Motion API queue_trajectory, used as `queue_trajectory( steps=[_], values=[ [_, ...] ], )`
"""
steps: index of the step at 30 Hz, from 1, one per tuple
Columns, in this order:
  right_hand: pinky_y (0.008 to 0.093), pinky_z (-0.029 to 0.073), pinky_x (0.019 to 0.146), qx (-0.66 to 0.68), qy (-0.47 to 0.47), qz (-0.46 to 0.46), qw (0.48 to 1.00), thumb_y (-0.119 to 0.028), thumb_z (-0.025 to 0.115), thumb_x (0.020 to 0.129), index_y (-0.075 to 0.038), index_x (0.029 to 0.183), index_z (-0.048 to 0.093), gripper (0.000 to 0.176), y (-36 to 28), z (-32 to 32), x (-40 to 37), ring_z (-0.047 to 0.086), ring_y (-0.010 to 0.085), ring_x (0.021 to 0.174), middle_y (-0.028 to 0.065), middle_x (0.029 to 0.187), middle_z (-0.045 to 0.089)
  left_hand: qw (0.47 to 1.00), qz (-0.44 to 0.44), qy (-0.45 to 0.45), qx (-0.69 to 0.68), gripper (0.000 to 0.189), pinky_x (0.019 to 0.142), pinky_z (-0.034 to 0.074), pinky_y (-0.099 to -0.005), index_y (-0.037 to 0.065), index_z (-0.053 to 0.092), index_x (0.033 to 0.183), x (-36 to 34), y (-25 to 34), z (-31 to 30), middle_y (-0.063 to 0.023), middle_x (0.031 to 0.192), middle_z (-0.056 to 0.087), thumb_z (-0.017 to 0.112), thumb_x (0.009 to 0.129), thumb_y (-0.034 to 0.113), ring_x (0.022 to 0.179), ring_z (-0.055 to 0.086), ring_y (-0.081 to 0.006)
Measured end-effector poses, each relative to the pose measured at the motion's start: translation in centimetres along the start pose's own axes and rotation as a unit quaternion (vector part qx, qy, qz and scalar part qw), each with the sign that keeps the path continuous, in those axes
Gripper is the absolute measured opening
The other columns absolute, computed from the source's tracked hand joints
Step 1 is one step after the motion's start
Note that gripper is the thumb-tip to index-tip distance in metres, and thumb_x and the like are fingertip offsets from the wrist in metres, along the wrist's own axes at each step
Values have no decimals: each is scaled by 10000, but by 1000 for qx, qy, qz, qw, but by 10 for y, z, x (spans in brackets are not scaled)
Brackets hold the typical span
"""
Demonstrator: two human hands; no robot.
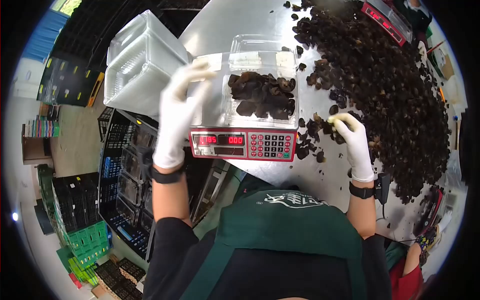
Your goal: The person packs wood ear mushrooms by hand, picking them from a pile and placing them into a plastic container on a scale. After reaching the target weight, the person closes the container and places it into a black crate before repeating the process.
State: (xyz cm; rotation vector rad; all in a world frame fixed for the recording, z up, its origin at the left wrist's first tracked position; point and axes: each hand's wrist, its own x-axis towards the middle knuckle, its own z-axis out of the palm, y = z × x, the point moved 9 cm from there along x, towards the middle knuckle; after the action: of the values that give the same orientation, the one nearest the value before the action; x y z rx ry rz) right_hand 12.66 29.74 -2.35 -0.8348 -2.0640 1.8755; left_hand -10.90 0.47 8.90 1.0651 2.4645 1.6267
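A red-framed digital scale (242,144) with lit red digits carries a clear plastic tray (227,107), its lid (255,44) folded open at the back. Dark brown mushroom-like pieces (260,92) fill part of the tray. My left hand (182,105), white-gloved and blurred, is raised over the scale's left side, fingers apart and holding nothing. On the right, my gloved right hand (350,135) has its fingers closed around a dark piece (337,139), beside small loose pieces on the metal table (275,172).
A large heap of dark pieces (390,95) spreads across the right side. Stacked clear trays (145,65) stand at the left, above a black crate (127,190) of packed trays. Another red scale (385,22) sits at the top right. A co-worker's gloved hand (427,239) shows at the lower right.
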Motion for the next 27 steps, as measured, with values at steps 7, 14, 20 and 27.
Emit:
queue_trajectory(
  steps=[7,14,20,27],
  values=[
    [203,467,622,133,-55,139,980,-51,606,921,-3,1182,646,269,81,-5,-41,594,74,726,42,988,675,998,-31,-20,52,247,951,474,-273,13,700,1144,35,-3,-34,-73,1116,716,643,945,148,1063,646,-134],
    [197,431,568,107,-138,95,980,-199,552,995,-9,1079,706,259,27,39,-28,563,58,663,31,854,664,985,13,-122,123,379,853,533,-311,10,683,1144,76,-28,35,-146,1037,726,643,906,301,973,694,-204],
    [198,381,533,80,-149,36,985,-266,571,996,-35,967,726,280,6,59,-6,508,43,604,-9,737,608,926,-40,-95,364,504,928,506,-359,27,666,1181,114,-105,60,-214,1085,705,625,907,447,1021,677,-317],
    [263,484,813,7,-51,51,997,-225,653,945,-17,977,752,233,52,11,3,623,102,846,21,913,722,984,-97,-100,110,660,615,524,-255,-18,416,1463,120,-177,81,-97,889,660,668,866,108,687,624,-118]
  ],
)
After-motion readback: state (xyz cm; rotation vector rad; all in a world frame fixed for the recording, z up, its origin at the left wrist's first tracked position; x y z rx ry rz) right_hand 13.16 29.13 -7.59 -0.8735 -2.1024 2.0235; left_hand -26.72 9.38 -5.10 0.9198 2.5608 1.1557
